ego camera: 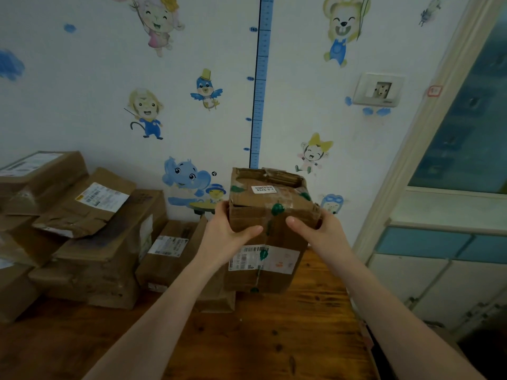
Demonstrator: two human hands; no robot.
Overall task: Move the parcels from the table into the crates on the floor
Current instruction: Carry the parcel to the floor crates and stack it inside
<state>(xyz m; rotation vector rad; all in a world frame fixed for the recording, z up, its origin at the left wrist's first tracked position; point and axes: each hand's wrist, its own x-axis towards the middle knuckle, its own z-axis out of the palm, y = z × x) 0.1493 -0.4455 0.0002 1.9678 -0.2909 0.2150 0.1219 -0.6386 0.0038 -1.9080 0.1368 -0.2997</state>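
Parcel — left hand, right hand around it

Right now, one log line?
held: small parcel | left hand: grips it | right hand: grips it | under it: labelled parcel on table | crates: not in view

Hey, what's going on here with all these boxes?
A person grips a small battered cardboard box with both hands, left hand and right hand on its sides, directly above another labelled parcel on the wooden table. More parcels sit piled at the left against the wall. No crates are in view.
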